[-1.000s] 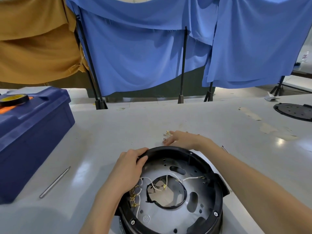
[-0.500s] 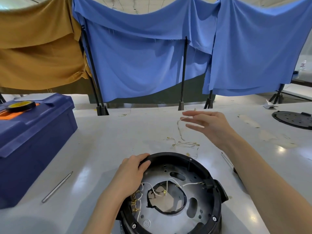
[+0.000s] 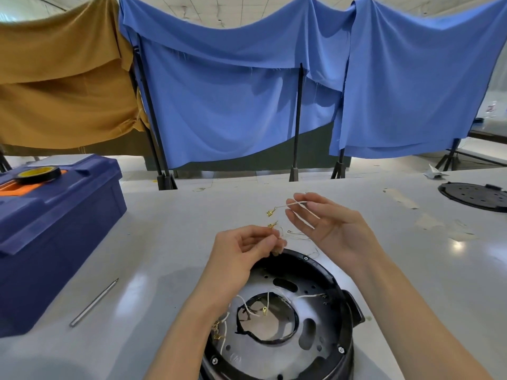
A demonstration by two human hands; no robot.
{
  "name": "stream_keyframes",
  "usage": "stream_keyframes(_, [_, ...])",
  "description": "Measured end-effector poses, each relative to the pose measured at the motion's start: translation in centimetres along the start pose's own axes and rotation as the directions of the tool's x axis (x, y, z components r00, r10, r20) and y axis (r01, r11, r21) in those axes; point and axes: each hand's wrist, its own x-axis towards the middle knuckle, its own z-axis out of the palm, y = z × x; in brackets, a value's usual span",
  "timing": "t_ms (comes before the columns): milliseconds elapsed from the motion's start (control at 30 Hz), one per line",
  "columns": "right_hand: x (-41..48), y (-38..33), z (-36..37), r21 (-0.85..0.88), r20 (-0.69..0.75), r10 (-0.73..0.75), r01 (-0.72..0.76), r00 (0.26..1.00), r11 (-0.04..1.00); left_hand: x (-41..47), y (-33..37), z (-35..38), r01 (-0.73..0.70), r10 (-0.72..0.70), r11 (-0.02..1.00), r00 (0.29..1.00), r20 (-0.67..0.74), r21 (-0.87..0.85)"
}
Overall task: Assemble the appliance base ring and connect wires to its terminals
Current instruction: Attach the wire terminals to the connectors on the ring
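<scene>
Black base ring (image 3: pixel 344 311), white wires (image 3: pixel 295 204)

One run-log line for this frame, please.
phase: sorting loose wires | left hand: pinches wire tangle | right hand: pinches white wire, lifted | base ring: on table, not held

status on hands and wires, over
Left hand pinches wire tangle. Right hand pinches one white wire. Base ring on table, below the hands. Nothing blocking.
</scene>
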Motion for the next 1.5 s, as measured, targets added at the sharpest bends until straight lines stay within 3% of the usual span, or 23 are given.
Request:
stream_keyframes(167, [-0.5, 1.0, -0.1, 0.077, -0.092, 0.037, -0.030, 0.995, 0.997, -0.6, 0.0, 0.6, -0.013, 0.011, 0.997, 0.999, -0.036, -0.076])
stream_keyframes(367, [-1.6, 2.1, 1.0, -0.340, -0.213, 0.066, -0.138, 0.975, 0.930, -0.7, 0.0, 0.9, -0.048, 0.048, 0.999, 0.996, -0.080, -0.006])
stream_keyframes(633, [-3.0, 2.4, 2.3, -0.536, -0.122, 0.028, -0.089, 0.992, 0.840, -1.6, 0.2, 0.8, 0.010, 0.000, 0.987, 0.998, -0.062, 0.160])
stream_keyframes(733, [-3.5, 2.5, 2.6, -0.590, -0.128, 0.033, -0.103, 0.991, 0.801, -1.7, 0.6, 0.3, -0.012, 0.069, 0.952, 0.982, -0.177, 0.305])
stream_keyframes(833, [-3.8, 2.5, 3.2, -0.603, -0.114, 0.055, -0.113, 0.992, 0.790, -2.0, 1.1, 0.3, -0.052, 0.130, 0.931, 0.972, -0.196, 0.360])
stream_keyframes(1033, [-4.0, 2.4, 3.5, -0.638, -0.114, 0.098, -0.148, 0.989, 0.756, -2.7, 1.5, -0.4, -0.060, 0.121, 0.930, 0.982, -0.147, 0.362])
stream_keyframes(1300, [-4.0, 2.5, 3.9, -0.676, -0.103, 0.150, -0.180, 0.983, 0.714, -2.8, 1.1, -1.4, 0.039, -0.020, 0.972, 0.996, -0.082, 0.232])
stream_keyframes(1400, [-4.2, 2.7, 4.1, -0.735, -0.095, 0.133, -0.160, 0.987, 0.659, -2.8, 1.0, -2.0, 0.066, -0.054, 0.968, 0.997, -0.058, 0.243])
stream_keyframes(1500, [-4.4, 2.3, 4.2, -0.863, -0.112, -0.049, -0.072, 0.993, 0.500, -2.9, 1.0, -2.5, 0.069, -0.061, 0.959, 0.997, -0.040, 0.276])
